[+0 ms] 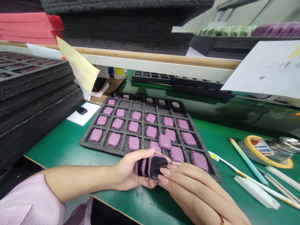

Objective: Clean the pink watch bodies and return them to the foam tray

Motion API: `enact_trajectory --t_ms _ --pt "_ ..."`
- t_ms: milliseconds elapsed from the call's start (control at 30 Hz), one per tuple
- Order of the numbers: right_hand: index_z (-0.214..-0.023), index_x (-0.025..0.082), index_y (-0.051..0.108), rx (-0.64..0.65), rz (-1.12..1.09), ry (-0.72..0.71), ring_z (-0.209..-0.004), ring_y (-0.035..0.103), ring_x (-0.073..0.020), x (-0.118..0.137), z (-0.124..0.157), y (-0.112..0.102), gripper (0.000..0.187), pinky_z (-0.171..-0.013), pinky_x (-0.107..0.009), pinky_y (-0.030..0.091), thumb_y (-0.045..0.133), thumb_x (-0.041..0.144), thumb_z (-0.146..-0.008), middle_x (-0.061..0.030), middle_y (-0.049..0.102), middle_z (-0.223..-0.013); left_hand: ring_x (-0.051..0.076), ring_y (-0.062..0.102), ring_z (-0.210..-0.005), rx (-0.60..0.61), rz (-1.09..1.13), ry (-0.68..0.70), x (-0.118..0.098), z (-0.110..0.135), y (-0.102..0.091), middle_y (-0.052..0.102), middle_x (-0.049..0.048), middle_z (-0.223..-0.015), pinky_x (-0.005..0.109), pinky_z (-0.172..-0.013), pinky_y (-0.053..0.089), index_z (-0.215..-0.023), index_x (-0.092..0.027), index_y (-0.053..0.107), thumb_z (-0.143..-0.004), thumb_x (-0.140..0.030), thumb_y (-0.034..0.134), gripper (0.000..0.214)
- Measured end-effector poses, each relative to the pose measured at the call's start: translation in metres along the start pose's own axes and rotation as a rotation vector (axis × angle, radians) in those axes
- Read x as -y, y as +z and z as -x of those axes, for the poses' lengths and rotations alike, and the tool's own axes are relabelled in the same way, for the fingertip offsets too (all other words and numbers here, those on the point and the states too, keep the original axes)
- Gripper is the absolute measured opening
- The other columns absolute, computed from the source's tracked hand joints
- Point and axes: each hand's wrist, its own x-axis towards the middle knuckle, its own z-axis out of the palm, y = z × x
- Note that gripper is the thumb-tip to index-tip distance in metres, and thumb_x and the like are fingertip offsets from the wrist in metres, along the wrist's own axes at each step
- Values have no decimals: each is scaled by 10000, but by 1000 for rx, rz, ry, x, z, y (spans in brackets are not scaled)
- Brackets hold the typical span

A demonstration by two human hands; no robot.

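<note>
Left hand (127, 173): from here I see it closed around the stack, fingers curled beneath and thumb along the top edge, probably to keep the pieces squared together.

Right hand (194, 190): also gripping, its fingertips (165, 172) pressed against the black face at the near end, apparently bracing the stack from the opposite side.

Held stack: the stack of mauve watch cases (146, 167) stands on edge between both hands, just above the tray's near corner, with one black face turned toward me.

Foam tray: the black foam tray (87, 142) lies on the counter (65, 143) just beyond the hands; its grid seems meant to keep each piece separate.

Tray contents: the mauve cases (133, 143) sit singly in the cells, while one case (164, 141) rests tilted across a divider.

Right side: a tape roll (264, 151), a white-handled brush (236, 172) and a teal pencil (248, 161) lie within reach.

Left side: stacked foam trays (35, 103) rise beside the counter, piled compactly, it seems, to save bench space.
</note>
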Motion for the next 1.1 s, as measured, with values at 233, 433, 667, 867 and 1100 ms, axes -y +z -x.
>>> enact_trajectory --t_ms 233,433,667,867,1100 --pt "-1220 276 709 -201 183 -57 -746 750 -208 1 -21 13 394 -769 -388 644 784 192 -842 -7 809 -876 74 486 -509 -45 12 40 3 0 1 590 -6 -677 188 -457 331 -904 -143 673 -726 -554 816 470" --pt "-1457 232 522 -202 -20 184 -720 658 -184 7 -24 25 624 -647 -317 582 743 404 -899 -23 676 -817 43 379 -414 -13 -143 132 5 0 4 511 -43 -599 182 -371 183 -845 -151 623 -747 -641 776 523" --pt "-1247 227 584 -180 -123 284 -827 666 -169 5 -24 21 429 -707 -258 593 757 377 -884 -37 677 -948 31 269 -396 22 -138 166 7 0 3 455 -65 -507 206 -419 153 -832 -150 610 -850 -588 709 449" --pt "-1276 209 564 -158 -61 231 -937 679 -198 1 -22 19 454 -820 -302 592 749 359 -890 -69 693 -1036 34 335 -406 -9 -65 102 0 1 7 540 -24 -570 207 -408 119 -764 -146 596 -744 -566 802 469" --pt "-1230 210 590 -146 42 212 -931 705 -229 -16 -23 15 379 -804 -352 589 707 309 -884 -87 722 -1062 40 399 -432 -8 -83 68 2 -1 5 608 7 -634 207 -419 165 -807 -125 634 -777 -636 747 524"
